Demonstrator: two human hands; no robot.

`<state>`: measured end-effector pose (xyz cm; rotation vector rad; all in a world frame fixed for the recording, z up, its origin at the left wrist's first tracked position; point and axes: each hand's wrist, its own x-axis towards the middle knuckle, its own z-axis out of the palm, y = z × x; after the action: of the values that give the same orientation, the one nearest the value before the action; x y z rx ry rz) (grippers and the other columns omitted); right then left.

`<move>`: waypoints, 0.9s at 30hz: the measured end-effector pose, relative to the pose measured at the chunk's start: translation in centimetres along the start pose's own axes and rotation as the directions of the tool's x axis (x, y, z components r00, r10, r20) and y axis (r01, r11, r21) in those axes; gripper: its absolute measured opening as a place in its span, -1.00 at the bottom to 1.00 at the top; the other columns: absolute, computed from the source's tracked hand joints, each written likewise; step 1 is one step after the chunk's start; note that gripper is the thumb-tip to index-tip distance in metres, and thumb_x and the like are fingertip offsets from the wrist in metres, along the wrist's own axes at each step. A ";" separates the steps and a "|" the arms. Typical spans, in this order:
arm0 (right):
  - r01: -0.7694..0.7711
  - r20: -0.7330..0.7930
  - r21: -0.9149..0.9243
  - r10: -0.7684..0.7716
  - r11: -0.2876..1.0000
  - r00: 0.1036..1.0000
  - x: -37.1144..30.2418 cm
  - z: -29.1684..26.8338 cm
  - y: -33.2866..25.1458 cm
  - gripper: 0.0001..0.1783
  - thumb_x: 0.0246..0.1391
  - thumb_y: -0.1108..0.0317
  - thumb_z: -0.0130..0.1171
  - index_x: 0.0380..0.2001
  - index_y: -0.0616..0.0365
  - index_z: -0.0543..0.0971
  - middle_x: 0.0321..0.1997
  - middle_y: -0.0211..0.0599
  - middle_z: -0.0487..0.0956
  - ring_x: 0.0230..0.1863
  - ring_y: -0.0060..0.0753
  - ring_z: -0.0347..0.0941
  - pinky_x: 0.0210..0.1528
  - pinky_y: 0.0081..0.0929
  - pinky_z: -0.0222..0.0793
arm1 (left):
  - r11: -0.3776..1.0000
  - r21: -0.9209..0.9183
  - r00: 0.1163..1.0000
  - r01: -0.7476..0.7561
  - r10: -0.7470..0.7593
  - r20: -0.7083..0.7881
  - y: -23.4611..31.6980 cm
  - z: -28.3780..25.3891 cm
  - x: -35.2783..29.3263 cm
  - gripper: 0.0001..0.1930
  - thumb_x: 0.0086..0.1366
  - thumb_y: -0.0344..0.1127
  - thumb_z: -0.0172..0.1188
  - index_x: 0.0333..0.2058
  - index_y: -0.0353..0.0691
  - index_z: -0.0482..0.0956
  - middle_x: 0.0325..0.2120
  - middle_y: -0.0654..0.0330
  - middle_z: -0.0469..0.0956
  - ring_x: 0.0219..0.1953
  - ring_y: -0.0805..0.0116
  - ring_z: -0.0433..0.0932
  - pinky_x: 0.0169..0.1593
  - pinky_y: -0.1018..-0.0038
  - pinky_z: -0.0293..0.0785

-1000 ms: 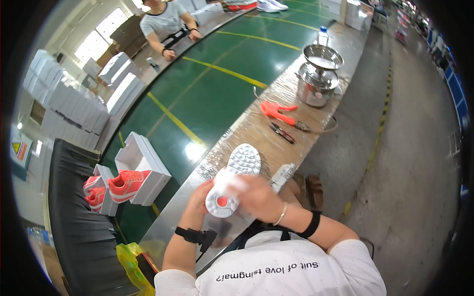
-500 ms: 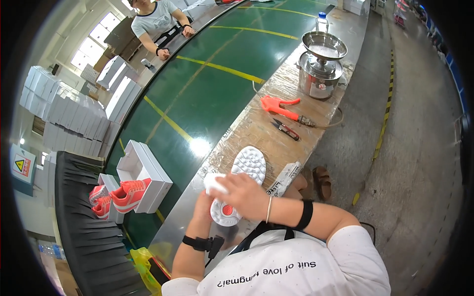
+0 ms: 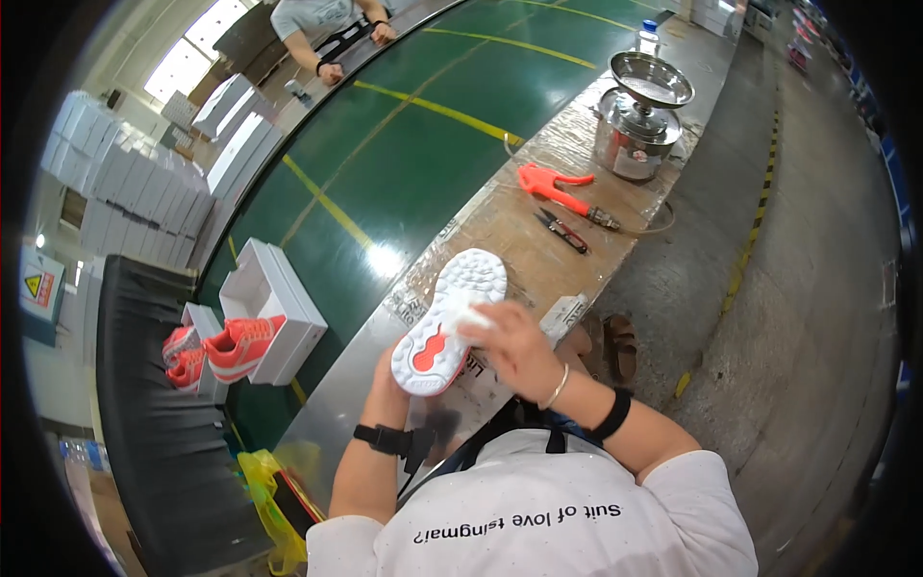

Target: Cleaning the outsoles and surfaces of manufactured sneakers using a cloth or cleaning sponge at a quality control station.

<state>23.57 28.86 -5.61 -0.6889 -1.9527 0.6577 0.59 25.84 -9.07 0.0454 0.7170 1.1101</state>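
A sneaker lies with its white studded sole [image 3: 473, 276] turned up, a coral-red inset showing near the heel end. My left hand [image 3: 386, 377] is closed around the heel end from the left side, its fingers partly hidden beneath the shoe. Pinched in my right hand [image 3: 521, 348] is a small white cloth [image 3: 470, 320], which lies against the sole's right edge around the middle. The sneaker is above the near part of the workbench [image 3: 461, 229], its far end pointing away from me.
On the bench are a red air blow gun [image 3: 558, 190], thread snips [image 3: 561, 232], a metal dispenser pot [image 3: 635, 144] and a blue-capped bottle [image 3: 648, 38]. Coral sneakers [image 3: 242, 347] sit in an open white box [image 3: 306, 332] on the green conveyor [image 3: 413, 183]. A person's hand [image 3: 330, 73] rests opposite.
My right hand has carried the cloth from the sole's left side to its right edge, uncovering more of the red inset. The sneaker has tilted slightly, and the view has shifted.
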 end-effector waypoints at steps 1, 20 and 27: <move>0.018 0.058 0.072 -0.022 0.997 0.998 -0.7 0.3 -1.6 -0.52 -0.19 0.58 0.04 -0.13 -0.10 0.55 0.01 -0.16 0.44 -0.02 -0.07 0.32 0.06 -0.21 0.20 | 1.000 -0.006 1.000 0.008 -0.008 0.028 0.1 -0.4 0.0 -0.65 0.33 -0.37 -0.21 -0.01 -0.47 0.34 -0.12 -0.09 0.49 -0.14 0.11 0.53 -0.02 0.24 0.48; 0.585 0.501 -0.038 -0.491 0.810 0.713 1.3 0.3 -6.9 -0.53 -0.20 0.46 0.07 -0.10 -0.09 0.49 0.00 -0.36 0.42 0.00 -0.28 0.32 0.00 -0.27 0.18 | 0.935 0.326 0.987 -0.140 0.159 -0.030 -0.6 3.0 -0.2 -0.72 0.29 -0.35 -0.06 -0.11 -0.41 0.40 -0.23 -0.10 0.53 -0.29 0.14 0.60 -0.23 0.22 0.59; 0.437 0.687 -0.256 -0.155 0.862 0.710 -1.8 -5.7 -3.0 -0.56 -0.24 0.47 0.10 -0.16 -0.01 0.51 -0.01 -0.32 0.43 -0.01 -0.21 0.32 0.01 -0.25 0.19 | 0.844 0.412 0.865 -0.342 0.454 -0.213 3.8 1.2 -0.7 -0.68 0.13 -0.39 0.23 -0.15 -0.39 0.46 -0.30 0.07 0.54 -0.31 0.31 0.55 -0.23 0.39 0.54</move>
<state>28.77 26.40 -2.22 -0.3644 -2.8370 0.2863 -1.95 27.45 -6.37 0.3637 1.2275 1.3918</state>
